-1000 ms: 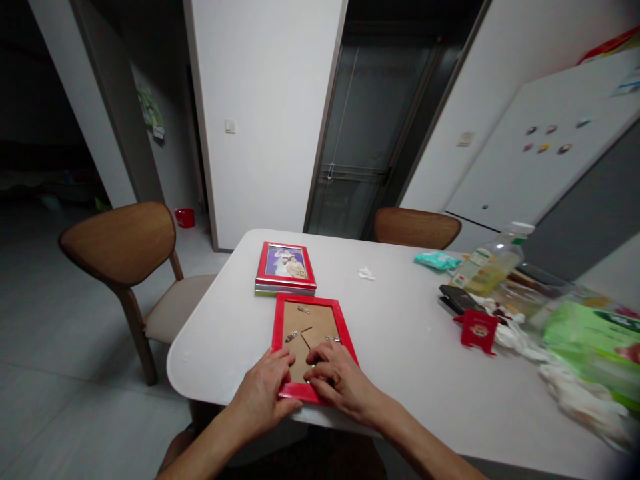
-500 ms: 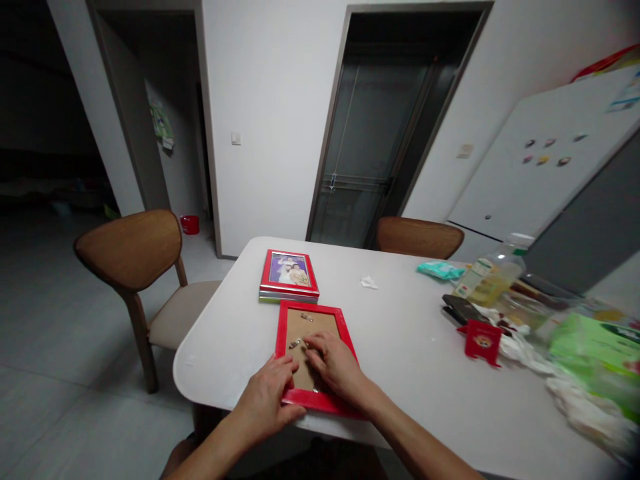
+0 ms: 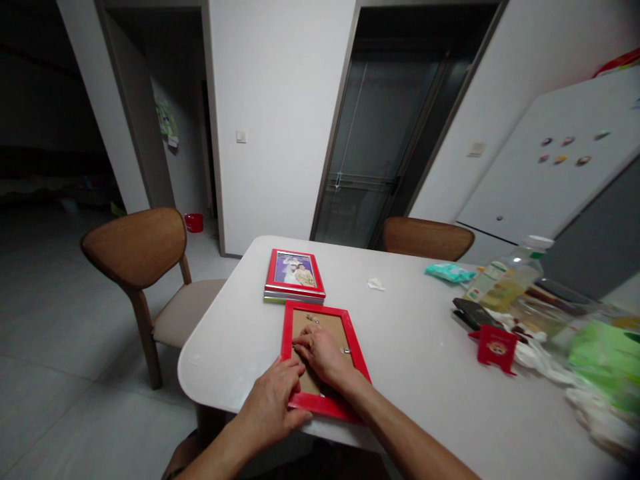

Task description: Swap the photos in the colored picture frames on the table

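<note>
A red picture frame (image 3: pixel 320 404) lies face down at the table's near edge, its brown backing board (image 3: pixel 333 323) upward. My left hand (image 3: pixel 273 399) grips the frame's lower left corner, thumb along the bottom edge and fingers over the left side. The fingers of my right hand (image 3: pixel 323 353) are pinched together at the backing's left edge, on a small metal clip that they mostly hide. Other metal clips show at the top (image 3: pixel 313 320) and right side (image 3: pixel 345 351) of the backing. Just beyond is a stack of frames (image 3: pixel 295 293), the top one face up with a photo.
On the table's right are a bottle (image 3: pixel 505 277), a dark phone-like object (image 3: pixel 470 312), a red stand (image 3: pixel 497 349), a green packet (image 3: pixel 607 363) and crumpled tissue. A teal packet (image 3: pixel 450 272) and a white scrap (image 3: pixel 375 285) lie farther back. Wooden chairs (image 3: pixel 137 247) stand around.
My right hand has shifted left across the backing, its fingertips now over the left-side clip, and the right-side clip has come into view. My left hand stays on the frame's corner.
</note>
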Motion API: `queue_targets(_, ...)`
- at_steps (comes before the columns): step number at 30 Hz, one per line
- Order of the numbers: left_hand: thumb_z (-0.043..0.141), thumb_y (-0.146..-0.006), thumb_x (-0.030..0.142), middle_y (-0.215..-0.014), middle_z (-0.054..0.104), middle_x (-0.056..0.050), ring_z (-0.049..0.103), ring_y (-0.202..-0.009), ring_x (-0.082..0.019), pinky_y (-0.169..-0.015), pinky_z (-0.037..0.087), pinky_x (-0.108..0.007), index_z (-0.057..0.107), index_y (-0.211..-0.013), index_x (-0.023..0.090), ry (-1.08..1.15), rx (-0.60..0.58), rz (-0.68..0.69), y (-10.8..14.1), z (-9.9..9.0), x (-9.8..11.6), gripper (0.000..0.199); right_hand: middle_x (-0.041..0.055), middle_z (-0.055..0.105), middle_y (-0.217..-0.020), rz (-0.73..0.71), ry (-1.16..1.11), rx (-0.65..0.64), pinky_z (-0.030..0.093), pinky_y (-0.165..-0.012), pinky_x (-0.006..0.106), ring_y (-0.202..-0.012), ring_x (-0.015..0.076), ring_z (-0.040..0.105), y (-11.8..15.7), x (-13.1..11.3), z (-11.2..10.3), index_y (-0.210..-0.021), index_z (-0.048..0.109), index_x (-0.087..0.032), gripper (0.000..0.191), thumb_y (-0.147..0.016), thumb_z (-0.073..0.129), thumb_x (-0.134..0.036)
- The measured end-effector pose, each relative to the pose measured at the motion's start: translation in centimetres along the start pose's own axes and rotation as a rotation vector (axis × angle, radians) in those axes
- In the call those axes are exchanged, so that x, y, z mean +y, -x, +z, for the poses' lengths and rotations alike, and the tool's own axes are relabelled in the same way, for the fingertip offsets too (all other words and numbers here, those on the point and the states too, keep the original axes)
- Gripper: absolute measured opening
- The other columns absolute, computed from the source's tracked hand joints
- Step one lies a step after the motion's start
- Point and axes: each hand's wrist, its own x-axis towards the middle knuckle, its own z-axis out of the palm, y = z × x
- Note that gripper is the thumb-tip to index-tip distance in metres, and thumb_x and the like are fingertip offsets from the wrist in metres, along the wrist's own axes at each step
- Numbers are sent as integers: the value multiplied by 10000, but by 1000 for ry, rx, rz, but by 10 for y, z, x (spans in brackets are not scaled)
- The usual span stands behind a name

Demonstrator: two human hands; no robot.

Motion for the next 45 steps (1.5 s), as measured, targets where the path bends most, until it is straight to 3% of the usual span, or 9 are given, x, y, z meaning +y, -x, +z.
queue_targets(3,700,-548,212,-1148,539,-91,420,-1119,-210,-992,254,-343,551,-754,168,-2,-5,-10,0,1,0,259,28,620,-720,-11,-58,-7,352,-659,223,-704,119,504,-4,3,-1,-713,668,-188,205,-764,470,-200)
queue_targets(9,700,-551,212,-1153,536,-98,414,-1125,-209,-986,267,-348,551,-783,166,-10,-2,-26,0,2,-1,279,38,639,-681,144,-108,7,351,-576,211,-617,118,522,-15,5,3,-666,646,-158,133,-699,520,-184)
queue_targets(14,694,-549,212,-1157,536,-98,421,-1120,-206,-996,253,-347,563,-768,162,-22,-9,-39,0,1,0,261,39,642,-678,173,-115,39,361,-568,206,-624,122,537,-18,6,6,-700,637,-156,140,-716,512,-218)
queue_targets(17,685,-547,212,-1155,539,-89,424,-1118,-211,-992,261,-364,571,-779,167,-20,9,-41,1,2,0,262,21,653,-736,168,-121,65,376,-595,189,-660,112,556,-17,10,0,-780,642,-175,160,-726,512,-250)
queue_targets(20,681,-544,218,-1160,535,-93,426,-1118,-222,-980,278,-384,577,-810,168,-11,19,-29,1,3,-2,290,62,645,-851,241,-70,170,380,-652,216,-740,135,562,-18,22,-7,-897,621,-150,244,-768,448,-263)
queue_targets(25,693,-531,219,-1156,533,-115,432,-1112,-232,-980,281,-397,579,-870,154,-18,23,-33,1,2,-2,363,67,653,-748,308,7,197,359,-642,226,-717,155,566,-27,41,-6,-725,651,-160,194,-741,472,-233)
queue_targets(30,702,-527,217,-1166,526,-118,424,-1120,-231,-982,286,-379,587,-848,145,-19,0,-42,0,0,1,348,54,650,-728,392,53,196,339,-603,220,-684,147,565,-38,48,4,-722,632,-174,165,-735,482,-242)
queue_targets(36,665,-565,212,-1164,526,-113,422,-1123,-230,-984,279,-400,565,-899,151,-36,4,-31,1,2,1,354,69,641,-747,474,96,172,315,-560,219,-654,144,547,-49,59,1,-715,605,-156,125,-700,520,-246)
queue_targets(45,647,-579,210,-1173,516,-133,409,-1135,-248,-983,279,-436,505,-1038,138,-80,1,-35,3,1,4,486,76,633,-751,462,32,227,333,-567,229,-675,159,552,-48,52,-2,-772,579,-146,162,-739,448,-236)
